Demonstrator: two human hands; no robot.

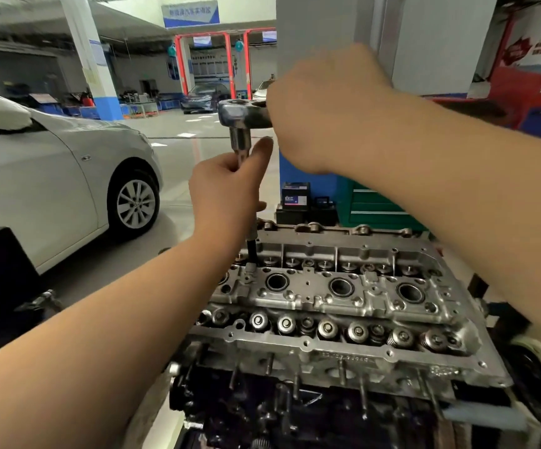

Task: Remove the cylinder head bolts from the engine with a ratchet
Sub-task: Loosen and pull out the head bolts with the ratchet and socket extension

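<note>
Steadying upright extension [252,236] with left hand [227,192] curled round it — right hand [324,108] gripping ratchet [241,113] handle, directly above far-left bolt hole.

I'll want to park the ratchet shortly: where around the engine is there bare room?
Bare floor lies between the white car and the cylinder head. The head's top is crowded with valve springs and plug wells, and both hands work at its left end. The boxes behind crowd the far side.

Two bare forearms, no sleeves in view; left hand [227,192], right hand [324,115], both ungloved
</note>
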